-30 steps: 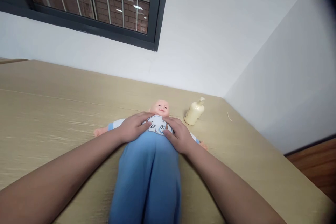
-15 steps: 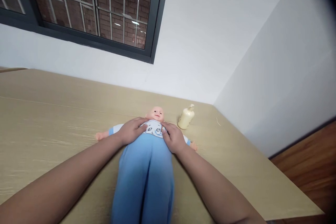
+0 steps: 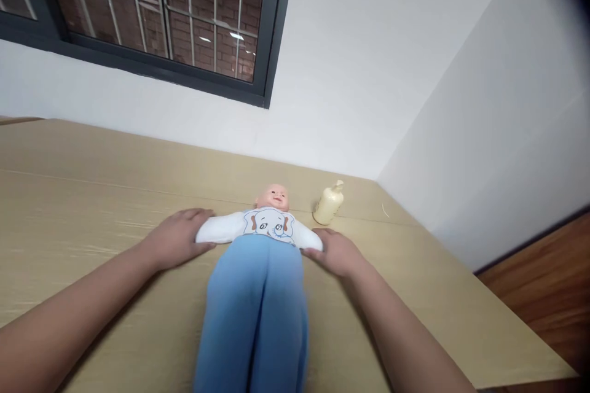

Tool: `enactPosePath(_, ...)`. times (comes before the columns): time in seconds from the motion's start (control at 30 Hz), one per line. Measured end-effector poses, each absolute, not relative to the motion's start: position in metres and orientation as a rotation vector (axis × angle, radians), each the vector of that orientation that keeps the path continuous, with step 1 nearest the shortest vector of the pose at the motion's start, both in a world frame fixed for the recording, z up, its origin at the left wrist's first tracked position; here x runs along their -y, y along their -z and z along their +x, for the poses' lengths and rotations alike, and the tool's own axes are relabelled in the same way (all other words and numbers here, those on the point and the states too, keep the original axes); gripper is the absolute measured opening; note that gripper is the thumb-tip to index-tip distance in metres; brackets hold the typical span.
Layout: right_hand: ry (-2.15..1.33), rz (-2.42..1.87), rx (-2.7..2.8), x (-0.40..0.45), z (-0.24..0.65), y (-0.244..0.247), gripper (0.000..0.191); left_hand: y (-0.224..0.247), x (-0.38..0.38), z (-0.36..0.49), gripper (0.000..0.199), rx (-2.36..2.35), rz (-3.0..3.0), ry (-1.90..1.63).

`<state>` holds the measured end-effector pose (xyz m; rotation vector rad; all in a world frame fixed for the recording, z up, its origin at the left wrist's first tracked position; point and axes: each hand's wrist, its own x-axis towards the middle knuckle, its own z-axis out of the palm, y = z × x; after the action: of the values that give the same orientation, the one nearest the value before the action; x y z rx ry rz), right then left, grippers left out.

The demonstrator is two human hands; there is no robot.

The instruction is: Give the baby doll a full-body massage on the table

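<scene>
A baby doll (image 3: 275, 198) lies face up on a wooden table, dressed in a white top with an elephant print (image 3: 270, 223) and long blue pants (image 3: 258, 301). My left hand (image 3: 182, 238) is wrapped round the end of the doll's sleeve at the left and covers the doll's hand. At the right, my right hand (image 3: 338, 250) closes round the end of the other sleeve, hiding that doll hand too. Both of the doll's arms stretch out sideways.
A cream pump bottle (image 3: 329, 204) stands on the table (image 3: 415, 295) to the right of the doll's head. Behind the table are a white wall (image 3: 345, 73) and a barred window (image 3: 184, 12).
Both my hands have slid outward from the doll's chest along its arms to the sleeve ends. The elephant print is now uncovered, and the doll's hands are hidden.
</scene>
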<state>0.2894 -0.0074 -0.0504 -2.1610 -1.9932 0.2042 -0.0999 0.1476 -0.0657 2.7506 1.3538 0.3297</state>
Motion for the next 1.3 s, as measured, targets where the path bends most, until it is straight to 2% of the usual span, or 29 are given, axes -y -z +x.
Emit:
enactPosePath(0.13, -0.401, -2.307, 1.841, 0.011, 0.312, 0.039, 0.038, 0.057, -0.164, -0.114, 0.050, -1.500, 2.653, -0.260)
enactPosePath(0.2, -0.413, -2.355, 1.736, 0.010, 0.320, 0.037, 0.038, 0.054, -0.168, -0.116, 0.042, -1.552, 2.544, -0.185)
enactPosePath(0.33, -0.483, -2.314, 1.544, 0.005, 0.332, 0.041, 0.049, 0.051, -0.168, -0.117, 0.046, -1.740, 2.298, -0.142)
enactPosePath(0.4, -0.582, -2.215, 1.462, 0.003, 0.337, 0.047, 0.048, 0.049, -0.167, -0.118, 0.045, -1.727, 2.212, -0.177)
enactPosePath(0.57, -0.997, -1.712, 1.147, -0.004, 0.352, 0.067, 0.046, 0.044, -0.165, -0.129, 0.046, -1.326, 1.831, -0.403)
enactPosePath(0.8, -1.206, -1.261, 0.735, -0.014, 0.360, 0.082, 0.030, 0.057, -0.177, -0.134, 0.028, -1.214, 1.338, -0.642)
enactPosePath(0.9, -1.233, -1.216, 0.684, -0.016, 0.360, 0.084, 0.031, 0.065, -0.187, -0.136, 0.020, -1.275, 1.173, -0.742)
enactPosePath(1.03, -1.176, -1.218, 0.668, -0.020, 0.356, 0.085, 0.032, 0.068, -0.192, -0.138, 0.025, -1.303, 1.063, -0.747)
enactPosePath(1.2, -1.080, -1.228, 0.655, -0.024, 0.352, 0.090, 0.034, 0.070, -0.192, -0.136, 0.010, -1.312, 1.055, -0.777)
enactPosePath(1.3, -1.036, -1.241, 0.643, -0.026, 0.351, 0.091, 0.032, 0.072, -0.193, -0.135, 0.010, -1.330, 1.048, -0.802)
